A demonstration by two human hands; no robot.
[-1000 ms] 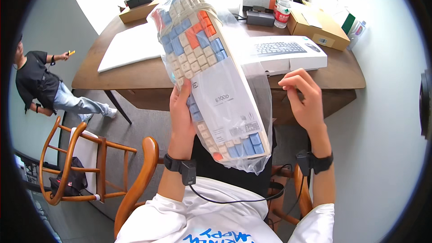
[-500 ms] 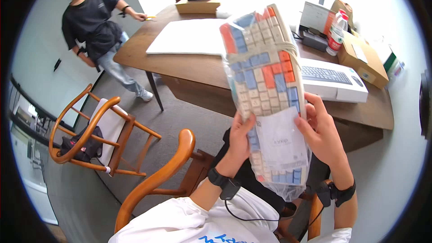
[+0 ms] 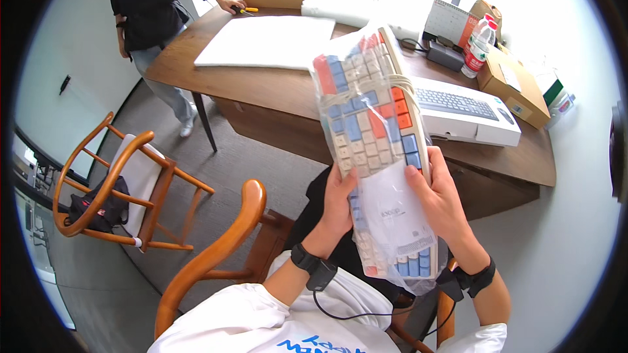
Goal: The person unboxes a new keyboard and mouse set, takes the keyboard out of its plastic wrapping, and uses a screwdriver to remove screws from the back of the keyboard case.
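A keyboard (image 3: 360, 140) with cream, blue and orange-red keys is held up in front of me, tilted, inside a clear plastic bag. Its coiled pale cable (image 3: 400, 82) lies across the upper part. A white printed paper slip (image 3: 396, 212) covers some keys in the lower half. My left hand (image 3: 338, 199) grips the left edge, thumb on the front. On the opposite edge my right hand (image 3: 439, 197) is closed too, its thumb lying over the keys near the slip. Most fingertips are hidden behind the keyboard.
Beyond stands a brown desk (image 3: 275, 95) bearing a white board (image 3: 265, 40), a white keyboard-and-mouse box (image 3: 458, 112), bottles (image 3: 479, 51), a calendar (image 3: 448, 21) and a cardboard box (image 3: 513, 88). A person (image 3: 154, 10) at the desk's far left touches a yellow-handled tool (image 3: 247, 9). A wooden chair (image 3: 118, 189) stands left.
The bagged keyboard has shifted slightly left in view, still in both hands. The other person has stepped closer to the desk, and their hand has come down onto it with the yellow-handled tool.
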